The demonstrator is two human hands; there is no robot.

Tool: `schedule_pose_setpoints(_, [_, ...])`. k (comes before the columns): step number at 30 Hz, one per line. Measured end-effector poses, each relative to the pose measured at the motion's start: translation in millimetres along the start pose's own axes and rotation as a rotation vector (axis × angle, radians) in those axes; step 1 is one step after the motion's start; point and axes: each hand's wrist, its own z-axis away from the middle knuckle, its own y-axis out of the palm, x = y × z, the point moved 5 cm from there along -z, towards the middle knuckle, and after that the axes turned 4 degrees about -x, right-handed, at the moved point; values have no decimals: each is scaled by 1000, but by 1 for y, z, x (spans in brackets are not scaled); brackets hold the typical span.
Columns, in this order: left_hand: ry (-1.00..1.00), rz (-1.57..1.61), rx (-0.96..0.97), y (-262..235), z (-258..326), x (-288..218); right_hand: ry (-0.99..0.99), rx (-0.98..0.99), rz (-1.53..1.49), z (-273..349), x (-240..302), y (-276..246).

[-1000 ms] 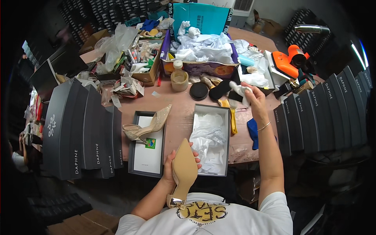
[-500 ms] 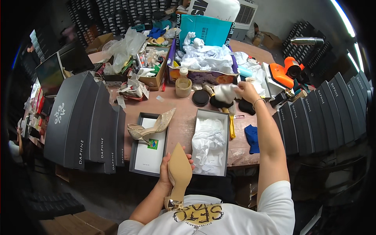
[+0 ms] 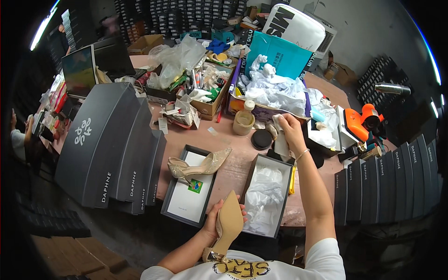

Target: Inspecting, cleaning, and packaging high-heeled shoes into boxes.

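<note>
My left hand (image 3: 214, 220) is wrapped round a high-heeled shoe (image 3: 230, 223), held sole up with its pointed toe facing away from me. My right hand (image 3: 292, 132) reaches out over the table and pinches a white cloth (image 3: 281, 143), which hangs beside a round black tin (image 3: 261, 139). A matching glittery gold heel (image 3: 212, 162) rests across a shallow dark tray, perhaps a box lid (image 3: 183, 211), which has a white bottom and a small green sticker. Right of it, an open shoe box (image 3: 284, 198) holds crumpled white tissue paper (image 3: 265, 189).
Dark shoe boxes stand in rows at left (image 3: 93, 154) and right (image 3: 373, 186). A purple box (image 3: 270, 110) full of white paper, a jar of pale liquid (image 3: 243, 122) and a cluttered carton (image 3: 205, 108) stand at the back. An orange tool (image 3: 357, 123) lies at the far right.
My view has turned, so the scene sits further right. My right hand has drawn the cloth down beside the black tin. The left hand keeps its hold on the shoe.
</note>
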Motion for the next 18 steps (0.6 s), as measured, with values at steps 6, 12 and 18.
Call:
schedule_pose_setpoints(6, [0, 36, -36, -8, -13, -10, -515, -189, 494, -53, 19, 62])
schedule_pose_setpoints(12, [-24, 75, -48, -20, -20, -10, -617, -41, 756, -74, -15, 95])
schedule_pose_setpoints(18, [-22, 84, -44, -21, -15, -13, -598, -80, 511, -54, -34, 98])
